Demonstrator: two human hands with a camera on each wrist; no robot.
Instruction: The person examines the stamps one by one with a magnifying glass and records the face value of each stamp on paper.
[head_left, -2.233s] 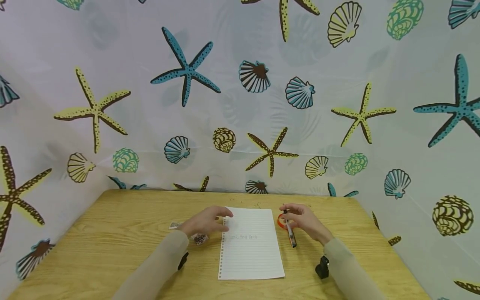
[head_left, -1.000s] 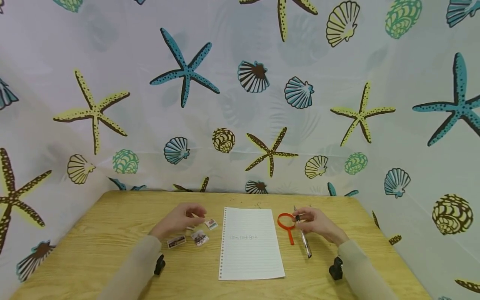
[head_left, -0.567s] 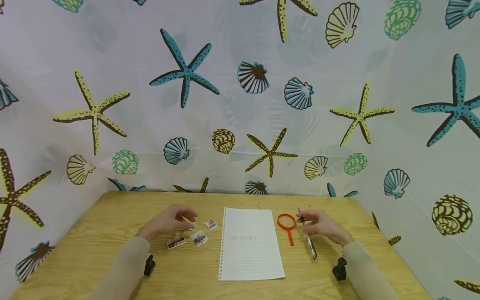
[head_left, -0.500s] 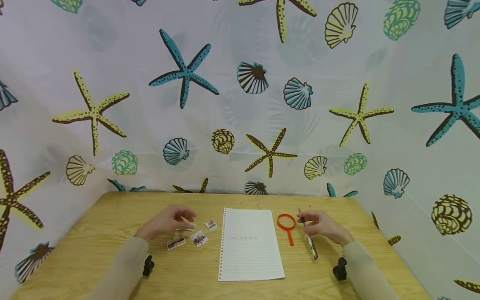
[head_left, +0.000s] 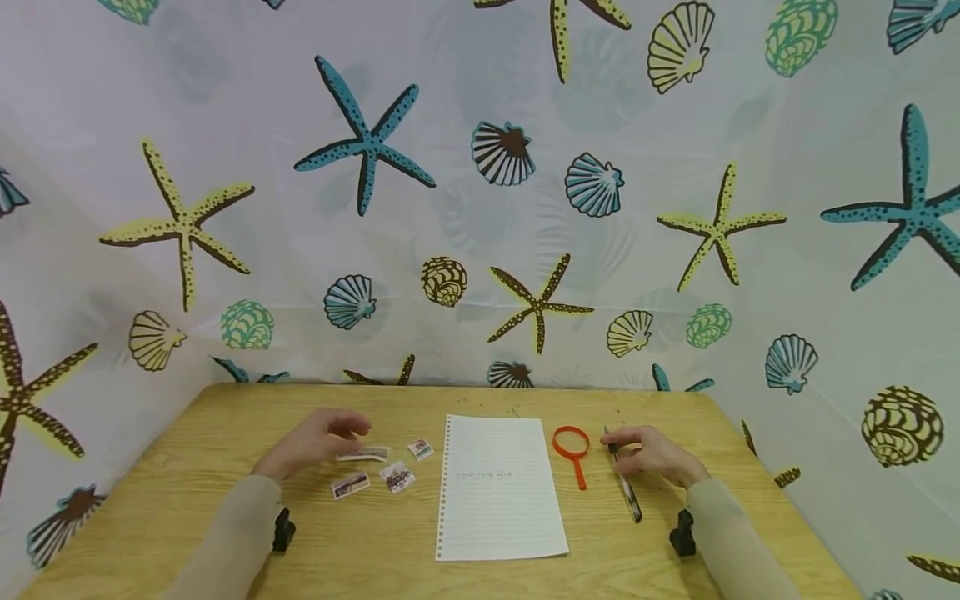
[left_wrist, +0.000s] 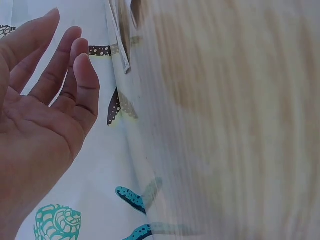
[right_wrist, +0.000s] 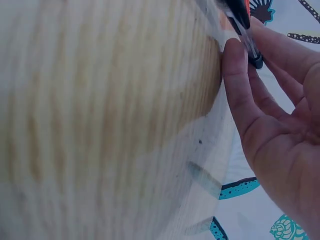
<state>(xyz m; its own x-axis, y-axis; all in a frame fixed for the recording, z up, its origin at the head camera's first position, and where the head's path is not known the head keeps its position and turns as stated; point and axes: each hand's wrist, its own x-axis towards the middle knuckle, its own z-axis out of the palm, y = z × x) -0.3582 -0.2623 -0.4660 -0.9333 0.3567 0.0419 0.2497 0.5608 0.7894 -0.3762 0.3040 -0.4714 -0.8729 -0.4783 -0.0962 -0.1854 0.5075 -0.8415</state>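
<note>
My left hand [head_left: 311, 442] hovers over the table's left side with loosely bent fingers and nothing between them. Just right of it lies a slightly curved strip-like picture [head_left: 365, 454]. Several small printed pictures lie around there, one showing a dark group [head_left: 397, 477], one long [head_left: 351, 485] and one small with red [head_left: 422, 449]. In the left wrist view my left hand [left_wrist: 55, 110] has its palm and separated fingers showing. My right hand [head_left: 651, 457] pinches a pen [head_left: 632, 500] near its far end. The pen [right_wrist: 246, 37] passes between thumb and fingers in the right wrist view.
A lined, punched sheet of paper [head_left: 498, 521] with a line of faint handwriting lies mid-table. Right of it is a red magnifying glass [head_left: 578, 473]. The wooden table [head_left: 172, 508] ends at a cloth backdrop [head_left: 420, 350] printed with starfish and shells.
My left hand has drawn back leftward from the paper, uncovering the small pictures. My right hand has carried the pen rightward off the magnifying glass.
</note>
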